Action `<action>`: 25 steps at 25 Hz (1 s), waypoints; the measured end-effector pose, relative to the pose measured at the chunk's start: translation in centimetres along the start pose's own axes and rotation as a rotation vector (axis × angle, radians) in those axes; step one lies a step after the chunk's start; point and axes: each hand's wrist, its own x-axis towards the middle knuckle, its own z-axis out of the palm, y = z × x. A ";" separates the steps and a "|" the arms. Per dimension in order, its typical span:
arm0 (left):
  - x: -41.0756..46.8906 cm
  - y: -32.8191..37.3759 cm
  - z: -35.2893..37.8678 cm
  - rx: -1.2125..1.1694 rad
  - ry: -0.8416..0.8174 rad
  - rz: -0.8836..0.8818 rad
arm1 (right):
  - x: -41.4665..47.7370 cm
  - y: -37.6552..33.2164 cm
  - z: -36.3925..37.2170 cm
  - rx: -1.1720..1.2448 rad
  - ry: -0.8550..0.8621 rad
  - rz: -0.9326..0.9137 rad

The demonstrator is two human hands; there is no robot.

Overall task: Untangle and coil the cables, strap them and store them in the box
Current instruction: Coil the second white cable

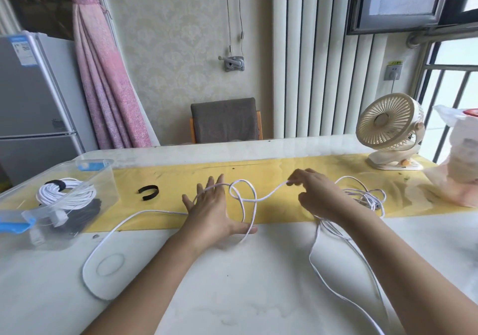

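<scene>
**Loose knot stretched between two hands**

A thin white cable is seen strung across the middle of the table, matte and slightly flattened. Between the hands it is twisted into an open, knot-like loop over the yellow runner.

The left hand is laid palm down, its fingers held straight and spread apart. Nothing is gripped here. The cable is draped over the tops of those fingers, and the lower end of the loop is carried across the thumb near the runner's front edge.

The right hand is raised a little, and the cable is pinched at its fingertips, just right of the loop. The other fingers are curled in.

To the left, the line is trailed from under the left hand out into one wide curve on the bare tabletop. To the right, more of it is heaped in a loose tangle behind the right hand, and long strands are run down along the right forearm toward the near edge.

At far left, a clear box is set on the table, and a coiled white cable bound by a black band is held inside it. A black strap is left lying curled on the runner, between box and left hand. A fan is stood at the far right.
</scene>
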 end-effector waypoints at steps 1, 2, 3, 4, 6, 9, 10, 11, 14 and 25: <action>0.1 0.2 0.3 0.003 0.000 -0.003 | -0.3 -0.7 0.1 -0.061 0.043 -0.076; 0.1 0.4 0.5 -0.004 0.014 0.002 | -0.5 -1.4 0.1 -0.127 0.093 -0.140; 0.1 0.5 0.8 -0.030 0.032 0.007 | -0.8 -2.2 0.1 -0.176 0.139 -0.188; 0.1 0.6 0.9 -0.081 0.054 0.015 | -1.2 -2.9 0.1 -0.200 0.184 -0.228; 0.1 0.7 1.2 -0.232 0.100 0.035 | -1.7 -4.1 0.3 -0.147 0.274 -0.309; 0.3 0.7 1.5 -0.345 0.151 0.048 | -2.2 -5.2 0.6 -0.017 0.281 -0.488; 0.4 0.7 1.6 -0.334 0.165 0.050 | -2.2 -5.3 0.9 -0.023 0.219 -0.546; 0.4 0.6 1.7 -0.327 0.166 0.047 | -2.3 -5.4 1.3 -0.037 0.138 -0.569; 0.4 0.2 2.1 -0.420 0.119 0.038 | -2.3 -5.5 2.6 -0.028 -0.063 -0.426; 1.1 -0.6 -0.1 -0.658 0.234 -0.102 | -1.3 -4.5 3.4 0.014 -0.147 -0.263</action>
